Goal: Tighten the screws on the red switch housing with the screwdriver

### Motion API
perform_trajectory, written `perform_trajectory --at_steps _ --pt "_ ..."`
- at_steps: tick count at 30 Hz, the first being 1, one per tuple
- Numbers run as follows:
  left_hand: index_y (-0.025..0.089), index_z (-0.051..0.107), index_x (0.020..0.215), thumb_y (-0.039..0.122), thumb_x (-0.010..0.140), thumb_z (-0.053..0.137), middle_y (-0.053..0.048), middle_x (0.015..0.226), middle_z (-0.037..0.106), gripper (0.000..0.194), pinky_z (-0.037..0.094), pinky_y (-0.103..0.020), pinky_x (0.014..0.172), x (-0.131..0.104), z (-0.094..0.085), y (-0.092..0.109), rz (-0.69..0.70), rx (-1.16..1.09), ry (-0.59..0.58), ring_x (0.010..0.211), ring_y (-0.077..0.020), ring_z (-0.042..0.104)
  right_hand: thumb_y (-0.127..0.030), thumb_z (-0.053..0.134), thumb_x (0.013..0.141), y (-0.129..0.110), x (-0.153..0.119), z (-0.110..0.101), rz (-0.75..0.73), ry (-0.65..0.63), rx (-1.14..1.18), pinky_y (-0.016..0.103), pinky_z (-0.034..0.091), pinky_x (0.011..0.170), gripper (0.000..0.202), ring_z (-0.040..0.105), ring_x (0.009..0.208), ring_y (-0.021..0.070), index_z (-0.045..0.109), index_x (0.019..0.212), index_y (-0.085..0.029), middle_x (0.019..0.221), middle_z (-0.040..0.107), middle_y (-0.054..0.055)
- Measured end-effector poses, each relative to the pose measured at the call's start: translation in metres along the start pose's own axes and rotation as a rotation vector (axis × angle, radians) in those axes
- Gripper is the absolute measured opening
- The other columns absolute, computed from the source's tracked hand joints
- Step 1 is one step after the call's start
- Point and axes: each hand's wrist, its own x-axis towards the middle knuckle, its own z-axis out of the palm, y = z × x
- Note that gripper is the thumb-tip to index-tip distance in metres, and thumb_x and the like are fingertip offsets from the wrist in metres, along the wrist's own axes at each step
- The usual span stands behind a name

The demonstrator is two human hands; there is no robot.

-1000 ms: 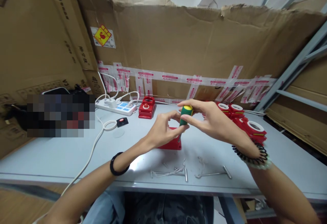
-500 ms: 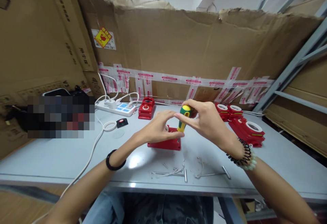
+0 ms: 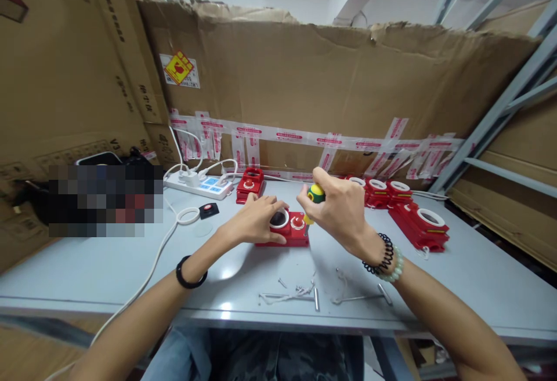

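- Left hand (image 3: 256,221): our grip half-spread, holding the box (image 3: 294,241).
- Right hand (image 3: 339,207): our grip closed round the screwdriver (image 3: 316,193), at the box's right end.
- Screws (image 3: 300,289) on the surface (image 3: 444,291).

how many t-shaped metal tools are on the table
2. One T-shaped tool lies in front of the red box under the left hand; the other T-shaped tool lies farther right. No others show, though some could be hidden.

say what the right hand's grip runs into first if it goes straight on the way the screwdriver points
Most likely the red box: the screwdriver in the right hand angles down to its right end. Whether the tip already touches is too small to tell.
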Motion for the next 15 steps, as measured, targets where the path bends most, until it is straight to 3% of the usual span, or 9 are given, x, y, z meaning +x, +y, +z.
perform_trajectory --at_steps 6,11,15 --pt "0.019 0.053 0.108 0.063 0.064 0.064 -0.006 0.094 0.057 0.063 0.032 -0.038 0.079 0.001 0.000 0.003 -0.019 -0.003 0.034 0.088 -0.0272 0.055 -0.036 0.047 0.075 0.009 0.011 0.008 0.104 -0.017 -0.133 0.027 0.017 0.046 0.019 0.037 0.043 0.0123 0.054 0.066 -0.021 0.046 0.049 0.000" --pt "0.018 0.054 0.101 0.067 0.063 0.061 -0.007 0.097 0.059 0.062 0.031 -0.039 0.080 -0.001 0.000 0.003 -0.023 -0.077 0.049 0.089 -0.0278 0.056 -0.037 0.054 0.071 0.031 0.020 0.007 0.187 -0.048 0.113 0.026 0.024 0.046 0.023 0.037 0.045 0.0109 0.042 0.059 -0.022 0.047 0.042 -0.004" --pt "0.020 0.054 0.105 0.067 0.063 0.062 -0.006 0.102 0.059 0.064 0.032 -0.039 0.083 0.000 0.003 -0.005 -0.011 -0.155 0.037 0.093 -0.0271 0.055 -0.032 0.057 0.072 0.051 0.026 -0.013 0.241 0.167 0.361 0.026 0.032 0.048 0.028 0.040 0.050 0.0108 0.034 0.059 -0.023 0.054 0.041 -0.004"
